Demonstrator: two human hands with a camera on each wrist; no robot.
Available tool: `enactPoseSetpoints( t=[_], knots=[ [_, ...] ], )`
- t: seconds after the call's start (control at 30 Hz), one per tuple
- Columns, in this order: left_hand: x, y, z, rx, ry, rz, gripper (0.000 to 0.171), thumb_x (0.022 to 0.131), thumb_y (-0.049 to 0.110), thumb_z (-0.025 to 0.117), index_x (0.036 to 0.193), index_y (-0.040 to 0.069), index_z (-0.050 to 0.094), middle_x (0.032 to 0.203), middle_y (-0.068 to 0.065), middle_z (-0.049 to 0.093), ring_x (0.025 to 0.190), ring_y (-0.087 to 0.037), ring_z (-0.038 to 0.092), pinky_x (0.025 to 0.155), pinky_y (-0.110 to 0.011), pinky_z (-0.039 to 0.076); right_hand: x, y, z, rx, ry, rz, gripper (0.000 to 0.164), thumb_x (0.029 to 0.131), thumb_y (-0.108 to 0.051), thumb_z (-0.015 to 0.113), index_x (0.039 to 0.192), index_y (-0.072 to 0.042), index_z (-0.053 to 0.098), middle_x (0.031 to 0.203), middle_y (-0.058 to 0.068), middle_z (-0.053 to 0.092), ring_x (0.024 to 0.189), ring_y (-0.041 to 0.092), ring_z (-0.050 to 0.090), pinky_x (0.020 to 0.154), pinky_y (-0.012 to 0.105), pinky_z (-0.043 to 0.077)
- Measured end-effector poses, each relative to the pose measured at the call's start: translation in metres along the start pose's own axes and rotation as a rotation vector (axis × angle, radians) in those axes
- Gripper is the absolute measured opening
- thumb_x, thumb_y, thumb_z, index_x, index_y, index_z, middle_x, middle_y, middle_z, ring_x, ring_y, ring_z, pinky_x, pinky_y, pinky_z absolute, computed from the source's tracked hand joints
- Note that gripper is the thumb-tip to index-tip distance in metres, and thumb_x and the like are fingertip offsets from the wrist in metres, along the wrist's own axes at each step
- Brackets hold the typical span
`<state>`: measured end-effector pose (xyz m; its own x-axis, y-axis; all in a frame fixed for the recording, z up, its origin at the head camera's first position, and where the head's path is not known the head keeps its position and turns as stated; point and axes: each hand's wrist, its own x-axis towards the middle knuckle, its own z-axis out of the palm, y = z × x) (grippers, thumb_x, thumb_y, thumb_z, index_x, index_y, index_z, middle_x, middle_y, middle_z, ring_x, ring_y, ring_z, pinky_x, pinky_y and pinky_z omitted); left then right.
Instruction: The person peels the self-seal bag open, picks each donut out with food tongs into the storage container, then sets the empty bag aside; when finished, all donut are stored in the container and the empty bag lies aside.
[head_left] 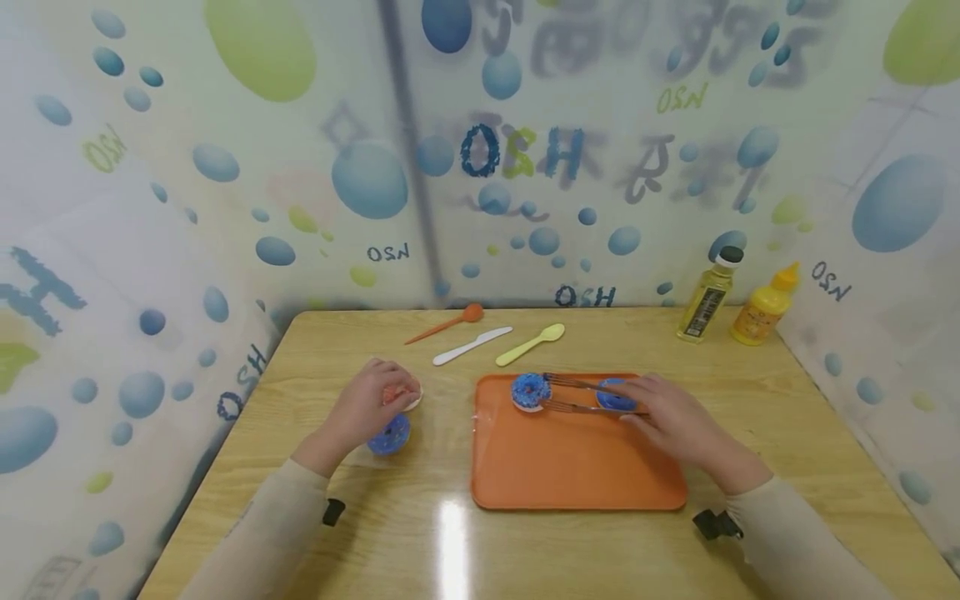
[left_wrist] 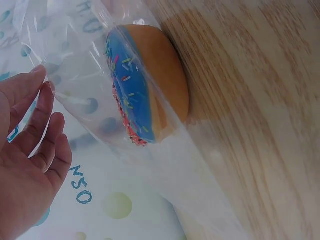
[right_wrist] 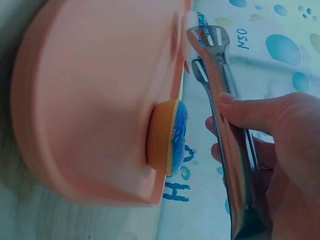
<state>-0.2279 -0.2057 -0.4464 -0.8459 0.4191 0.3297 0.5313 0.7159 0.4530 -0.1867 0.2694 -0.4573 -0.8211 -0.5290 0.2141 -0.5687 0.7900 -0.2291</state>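
My left hand (head_left: 375, 396) pinches the edge of a clear plastic bag (left_wrist: 82, 107) between thumb and forefinger, and the film overlaps a blue-iced toy donut (left_wrist: 132, 82) with sprinkles. Behind that donut a red-sprinkled donut (left_wrist: 122, 117) shows in part; in the head view it lies partly under the hand. My right hand (head_left: 675, 417) grips metal tongs (right_wrist: 227, 125), their two arms spread a little. At the tong tips sits a blue-sprinkled donut (head_left: 530, 392) with a white base, on the orange tray (head_left: 570, 475). Another blue-iced donut (right_wrist: 167, 137) rests on the tray below the tongs.
Behind the tray lie an orange spoon (head_left: 471, 313), a white knife (head_left: 472, 346) and a yellow spoon (head_left: 530, 345). An oil bottle (head_left: 706, 300) and a yellow squeeze bottle (head_left: 763, 310) stand at the back right. A patterned curtain (head_left: 525, 217) encloses the wooden table (head_left: 390, 542).
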Motion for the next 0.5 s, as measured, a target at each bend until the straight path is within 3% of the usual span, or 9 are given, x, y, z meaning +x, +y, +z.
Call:
enactPoseSetpoints(
  t=[0.5],
  knots=[
    [0.0008,-0.0023,0.0022,0.001,0.002,0.02,0.009,0.09,0.012,0.081,0.093,0.019,0.077,0.1,0.004,0.072,0.097,-0.017,0.057,0.084,-0.043,0.053,0.0006,0.0011,-0.0045,-0.039,-0.017,0.002,0.056,0.089,-0.012,0.081,0.141,-0.011,0.062,0.13,0.012,0.069,0.115,0.033,0.063,0.096,0.056,0.054]
  ],
)
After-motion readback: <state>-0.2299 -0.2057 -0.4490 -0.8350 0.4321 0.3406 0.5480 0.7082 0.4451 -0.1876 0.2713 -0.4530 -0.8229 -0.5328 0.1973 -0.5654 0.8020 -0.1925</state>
